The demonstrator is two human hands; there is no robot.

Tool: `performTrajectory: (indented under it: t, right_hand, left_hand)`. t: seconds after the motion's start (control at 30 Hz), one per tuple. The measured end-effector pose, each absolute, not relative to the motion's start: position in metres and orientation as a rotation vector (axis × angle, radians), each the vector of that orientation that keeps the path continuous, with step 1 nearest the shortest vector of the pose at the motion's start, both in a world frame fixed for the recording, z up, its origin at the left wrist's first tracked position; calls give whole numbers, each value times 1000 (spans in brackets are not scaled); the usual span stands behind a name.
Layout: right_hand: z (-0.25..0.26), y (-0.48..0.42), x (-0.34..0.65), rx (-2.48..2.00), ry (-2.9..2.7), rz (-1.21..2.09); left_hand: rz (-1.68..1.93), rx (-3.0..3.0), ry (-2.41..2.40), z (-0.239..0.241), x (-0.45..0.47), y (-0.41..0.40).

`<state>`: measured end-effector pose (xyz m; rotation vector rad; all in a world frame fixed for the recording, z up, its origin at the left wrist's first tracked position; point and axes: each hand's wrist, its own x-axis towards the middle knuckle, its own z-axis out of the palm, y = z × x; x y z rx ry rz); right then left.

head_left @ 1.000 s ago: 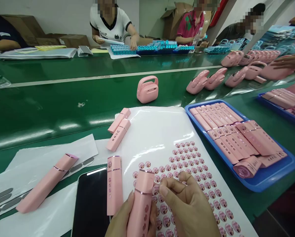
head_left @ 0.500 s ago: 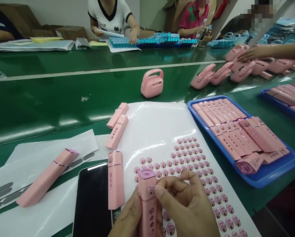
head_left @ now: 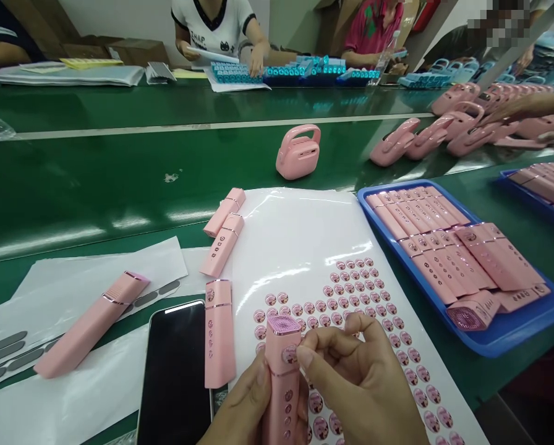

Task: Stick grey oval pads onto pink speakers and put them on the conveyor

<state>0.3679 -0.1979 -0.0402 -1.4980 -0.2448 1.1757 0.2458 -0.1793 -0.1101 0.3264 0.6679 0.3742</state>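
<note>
My left hand (head_left: pixel 242 402) is wrapped round a pink microphone (head_left: pixel 281 386), held upright with its mesh top up and a column of buttons facing me. A round sticker (head_left: pixel 289 354) with a pink picture lies against its upper front, above the metallic band. At the sticker's right edge, the thumb and forefinger of my right hand (head_left: pixel 360 383) are pinched together; the other fingers curl above. Below both hands is a white sheet (head_left: pixel 290 241) with rows of similar round stickers (head_left: pixel 351 303). Left of it stand a black phone (head_left: pixel 177 371) and another pink microphone (head_left: pixel 219 334).
A blue tray (head_left: pixel 494 343) of pink microphones sits at right. More microphones (head_left: pixel 91 324) lie left, one on sheets with grey oval stickers (head_left: pixel 8 341). A pink handled speaker (head_left: pixel 298 154) stands ahead; several more are at right, near a co-worker's hand (head_left: pixel 513 108). Other people sit opposite.
The view has shifted slightly, moving most things a little to the right. My hands keep the same hold on the microphone and sticker. At right, the co-worker's hands have moved among the pink speakers.
</note>
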Motion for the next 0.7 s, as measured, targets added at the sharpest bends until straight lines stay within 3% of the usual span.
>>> performTrajectory:
  t: [0.7]
  right_hand:
    - [-44, -200, 358, -1601, -304, 1012]
  left_hand:
    - [422, 300, 626, -107, 248, -181]
